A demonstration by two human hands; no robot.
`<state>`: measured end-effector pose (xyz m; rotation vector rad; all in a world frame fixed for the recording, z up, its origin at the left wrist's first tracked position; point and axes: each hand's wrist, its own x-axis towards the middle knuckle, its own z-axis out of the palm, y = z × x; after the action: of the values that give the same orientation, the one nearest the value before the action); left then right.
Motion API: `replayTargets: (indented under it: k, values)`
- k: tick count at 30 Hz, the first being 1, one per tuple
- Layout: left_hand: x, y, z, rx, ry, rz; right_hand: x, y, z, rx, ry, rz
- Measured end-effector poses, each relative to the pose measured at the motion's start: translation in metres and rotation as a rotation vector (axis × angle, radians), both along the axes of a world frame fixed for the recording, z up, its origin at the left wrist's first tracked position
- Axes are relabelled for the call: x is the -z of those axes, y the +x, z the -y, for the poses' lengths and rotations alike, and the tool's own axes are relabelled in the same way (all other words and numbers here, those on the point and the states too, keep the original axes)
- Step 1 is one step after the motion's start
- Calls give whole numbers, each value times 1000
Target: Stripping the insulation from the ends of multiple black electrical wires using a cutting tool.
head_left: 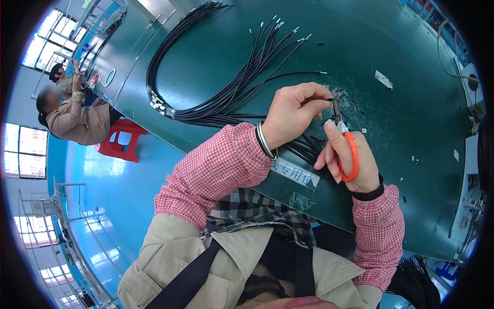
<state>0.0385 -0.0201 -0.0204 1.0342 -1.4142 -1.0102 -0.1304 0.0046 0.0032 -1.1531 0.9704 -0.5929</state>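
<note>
My right hand [360, 159] grips a pair of scissors with orange handles [353, 170], its metal blades pointing away from me. Beside the blades, my left hand [297, 110] pinches the dark end of what looks like a black cable; the fingers hide most of it. A large bundle of black cables [206, 110] curves across the green table to my left, with pale tips fanned out at its far end. More black cables [304, 148] pass under my left wrist. Fine pale fibre scraps [355, 98] lie scattered around the scissor tips.
A label with blue characters [296, 174] is stuck near the front edge of the green table [401, 129]. White paper scraps [383, 80] lie to the right. Two people sit at the far left, near a red stool [122, 139]. Another black cable bundle [416, 283] hangs at lower right.
</note>
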Motion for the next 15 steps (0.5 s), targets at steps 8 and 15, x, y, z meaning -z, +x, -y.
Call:
replayTargets:
  k: [8,15]
  values:
    - [-4,2,0,-68,13,-53,-3,3,-4,89,-23,67]
    - [-5,1,-2,-52,21,-73,-6,1,-3,-29,-55,-25]
